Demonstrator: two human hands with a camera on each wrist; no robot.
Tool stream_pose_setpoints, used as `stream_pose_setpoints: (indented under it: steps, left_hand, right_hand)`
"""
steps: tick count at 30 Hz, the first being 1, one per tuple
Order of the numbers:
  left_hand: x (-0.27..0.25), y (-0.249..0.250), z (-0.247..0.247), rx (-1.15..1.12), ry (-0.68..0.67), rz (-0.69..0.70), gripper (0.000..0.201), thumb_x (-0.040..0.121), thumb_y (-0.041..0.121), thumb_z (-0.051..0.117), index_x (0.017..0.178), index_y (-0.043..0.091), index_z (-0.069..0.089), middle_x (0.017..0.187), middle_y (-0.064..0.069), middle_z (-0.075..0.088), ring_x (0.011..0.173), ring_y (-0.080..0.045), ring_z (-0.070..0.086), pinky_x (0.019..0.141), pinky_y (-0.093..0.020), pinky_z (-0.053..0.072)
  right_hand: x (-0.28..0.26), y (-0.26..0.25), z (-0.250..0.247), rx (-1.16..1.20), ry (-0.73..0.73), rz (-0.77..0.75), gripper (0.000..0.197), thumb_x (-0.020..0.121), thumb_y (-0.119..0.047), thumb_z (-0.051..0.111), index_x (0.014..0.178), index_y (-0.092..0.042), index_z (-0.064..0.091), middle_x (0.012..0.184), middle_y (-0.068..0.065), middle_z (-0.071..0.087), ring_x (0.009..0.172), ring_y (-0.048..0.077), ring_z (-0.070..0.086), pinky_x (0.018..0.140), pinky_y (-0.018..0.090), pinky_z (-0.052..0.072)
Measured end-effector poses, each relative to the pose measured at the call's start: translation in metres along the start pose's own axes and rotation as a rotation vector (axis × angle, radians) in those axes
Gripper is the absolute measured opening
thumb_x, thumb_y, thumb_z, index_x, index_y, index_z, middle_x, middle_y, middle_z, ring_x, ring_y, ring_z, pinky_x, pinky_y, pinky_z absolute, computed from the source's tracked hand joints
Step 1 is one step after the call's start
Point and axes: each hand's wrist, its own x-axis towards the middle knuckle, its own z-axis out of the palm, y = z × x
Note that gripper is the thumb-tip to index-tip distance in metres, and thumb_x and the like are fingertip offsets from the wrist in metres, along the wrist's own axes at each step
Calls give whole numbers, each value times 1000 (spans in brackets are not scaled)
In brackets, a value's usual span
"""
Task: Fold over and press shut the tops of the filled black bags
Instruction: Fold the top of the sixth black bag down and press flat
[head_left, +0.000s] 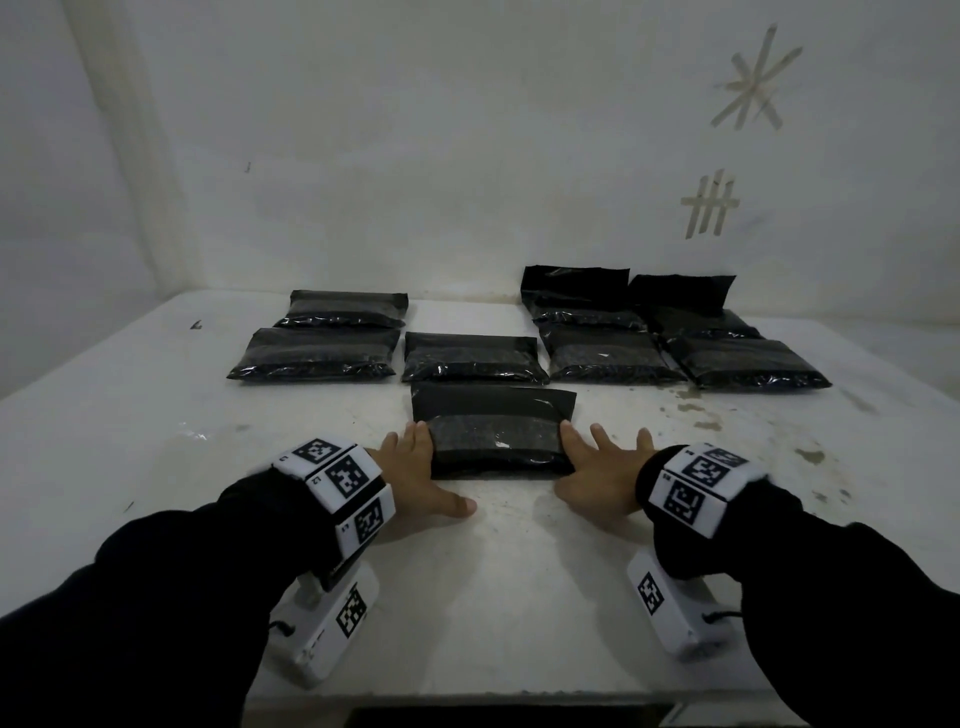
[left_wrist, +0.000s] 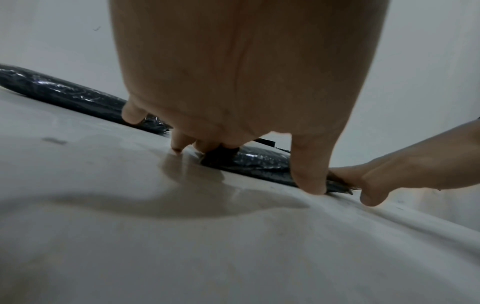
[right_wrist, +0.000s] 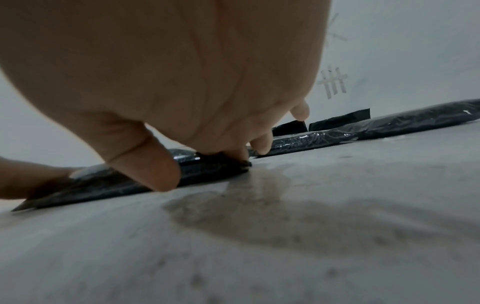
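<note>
Black bag (head_left: 496, 431) flanked by both hands, wrist views showing fingertips (left_wrist: 310, 183) touching its edges

A bare, makeshift packing or data-recording station is being shown rather than a home. A white table (head_left: 156, 415), stained and scuffed toward the right of the frame, is being set into a corner of plain white walls (head_left: 415, 130). Strips of tape (head_left: 756, 78) are being displayed as a star and a tally-like grid in the upper right of the head view. 8 filled black bags (head_left: 317, 353) are being laid out in rows across the middle of the frame, as in batch work. Wrist units with printed square markers (head_left: 345, 475) are being worn in the lower part of the frame, so a recording set-up is being indicated.
</note>
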Motion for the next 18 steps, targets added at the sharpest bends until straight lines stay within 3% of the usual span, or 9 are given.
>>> stream_pose_setpoints:
  steps: [4,13,15,16,18]
  left_hand:
    - [-1,0,-2,30,-7,-8,102,88,64,42,149,7,-16,158,-3,-15,147,-22,-2,116,-46,9]
    - [4,-1,3,-9,28,-6,106,85,63,48,149,7,-16,159,-5,-11,147,-23,0,117,-42,11]
    - [9,-5,2,-106,41,21,105,85,61,51,149,8,-13,159,-7,-2,146,-23,10,118,-42,17]
    - [11,-7,1,-155,44,36,106,84,60,53,148,10,-15,159,-7,1,145,-23,14,117,-42,20]
    - [13,-10,-1,-195,43,53,108,84,59,54,147,15,-22,159,-7,2,145,-23,16,117,-41,20]
  right_hand:
    - [0,-4,3,-70,29,7,71,97,-38,28,150,-18,-13,159,6,-10,146,24,-13,113,52,-14]
    - [-2,-2,1,2,29,0,72,96,-35,33,151,-20,-12,159,5,-8,146,27,-9,116,49,-7]
    - [1,0,1,38,57,-19,76,95,-35,36,150,-21,-14,159,7,5,147,27,4,117,48,0]
    - [3,1,-1,83,71,-41,79,95,-35,38,149,-23,-17,155,9,22,143,28,19,116,48,5]
    - [7,2,-4,174,87,-89,82,95,-34,39,145,-31,-26,130,7,53,118,27,48,114,47,15]
